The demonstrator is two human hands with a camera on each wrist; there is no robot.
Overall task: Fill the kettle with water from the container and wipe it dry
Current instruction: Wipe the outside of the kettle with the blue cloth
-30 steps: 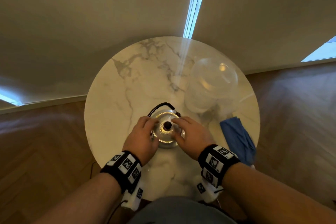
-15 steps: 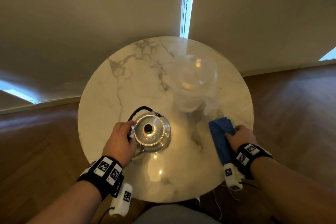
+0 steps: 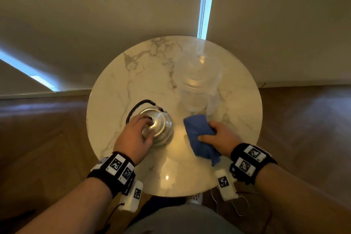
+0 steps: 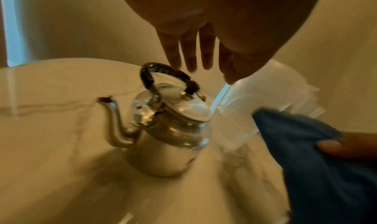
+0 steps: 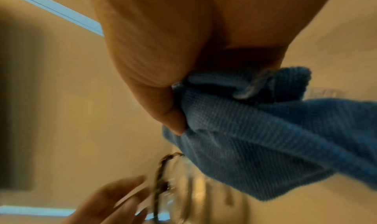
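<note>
The kettle (image 3: 158,126) sits lid on near the front of the round marble desk (image 3: 114,89), just beside the clear container (image 3: 199,89). I'd guess it's heavy-ish with water inside, rigid, and that polished metal looks slippery if wet, so the black bail handle (image 4: 161,69) is the safest place to grab. The left hand (image 3: 133,137) hovers over the lid with fingers relaxed and spread, tips near the handle, holding nothing. The right hand (image 3: 220,137) hangs just right of the kettle, clutching a soft blue cloth (image 3: 199,135) bunched between thumb and fingers.
</note>
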